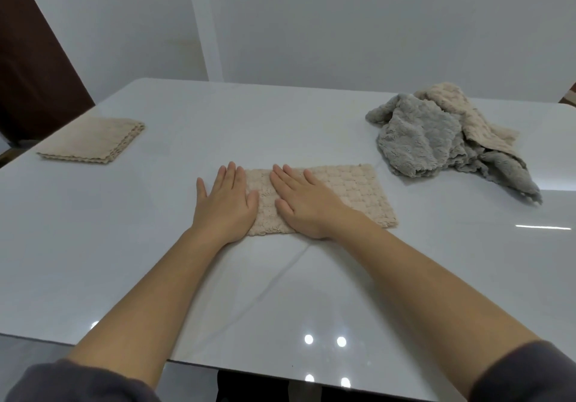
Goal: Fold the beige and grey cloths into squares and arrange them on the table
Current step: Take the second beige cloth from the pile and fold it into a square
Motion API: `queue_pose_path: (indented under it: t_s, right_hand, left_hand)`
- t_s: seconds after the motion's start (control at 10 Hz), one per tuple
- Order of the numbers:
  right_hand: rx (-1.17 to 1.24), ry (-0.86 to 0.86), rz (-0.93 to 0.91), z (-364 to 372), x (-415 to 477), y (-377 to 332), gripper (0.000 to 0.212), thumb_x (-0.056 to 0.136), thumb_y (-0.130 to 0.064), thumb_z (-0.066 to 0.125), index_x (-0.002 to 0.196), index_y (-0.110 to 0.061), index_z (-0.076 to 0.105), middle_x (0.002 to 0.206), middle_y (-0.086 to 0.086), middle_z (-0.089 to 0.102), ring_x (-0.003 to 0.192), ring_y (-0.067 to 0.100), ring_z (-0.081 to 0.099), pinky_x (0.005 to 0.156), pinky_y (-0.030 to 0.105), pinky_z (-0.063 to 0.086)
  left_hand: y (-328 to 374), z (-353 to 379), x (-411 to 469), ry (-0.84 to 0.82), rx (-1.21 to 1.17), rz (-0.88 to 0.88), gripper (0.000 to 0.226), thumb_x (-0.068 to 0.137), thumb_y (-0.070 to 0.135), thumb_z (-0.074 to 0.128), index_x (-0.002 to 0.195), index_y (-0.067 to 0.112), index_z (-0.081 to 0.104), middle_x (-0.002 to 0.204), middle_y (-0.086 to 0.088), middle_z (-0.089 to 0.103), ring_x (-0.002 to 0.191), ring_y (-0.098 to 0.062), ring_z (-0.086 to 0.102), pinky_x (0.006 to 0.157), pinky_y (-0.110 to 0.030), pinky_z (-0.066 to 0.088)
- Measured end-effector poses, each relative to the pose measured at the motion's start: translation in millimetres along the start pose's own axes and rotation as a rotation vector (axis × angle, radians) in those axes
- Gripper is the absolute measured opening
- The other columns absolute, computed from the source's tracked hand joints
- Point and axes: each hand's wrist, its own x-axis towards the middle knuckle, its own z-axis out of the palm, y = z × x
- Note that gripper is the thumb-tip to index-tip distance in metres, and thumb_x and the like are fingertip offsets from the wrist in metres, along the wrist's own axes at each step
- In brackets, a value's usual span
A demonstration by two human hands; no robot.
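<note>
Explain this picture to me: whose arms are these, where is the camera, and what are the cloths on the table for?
No machine here: a person wears a camera on the head, looking down at their own arms. Both hands press flat on a beige cloth folded to a rectangle, the left hand at its left edge, the right hand on top. Nothing is gripped. On the white table a folded beige stack lies far left, and a crumpled pile of grey and beige cloths waits far right.
</note>
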Motion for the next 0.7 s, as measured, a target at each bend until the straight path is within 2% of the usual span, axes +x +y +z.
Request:
queue_pose_path:
  t_s: [0.7]
  right_hand:
    - [0.025,0.025,0.352,-8.4,-39.8,56.7,0.058,0.104,-0.034,0.017,0.156,-0.010,0.003,0.164,0.003,-0.002,0.150,0.015,-0.005,0.121,0.039,-0.003]
  left_hand:
    - [-1.9,-0.5,-0.5,-0.015,0.004,0.007,0.063,0.102,0.044,0.010,0.155,0.012,-0.003,0.163,-0.001,-0.010,0.149,-0.013,-0.012,0.118,-0.052,-0.010]
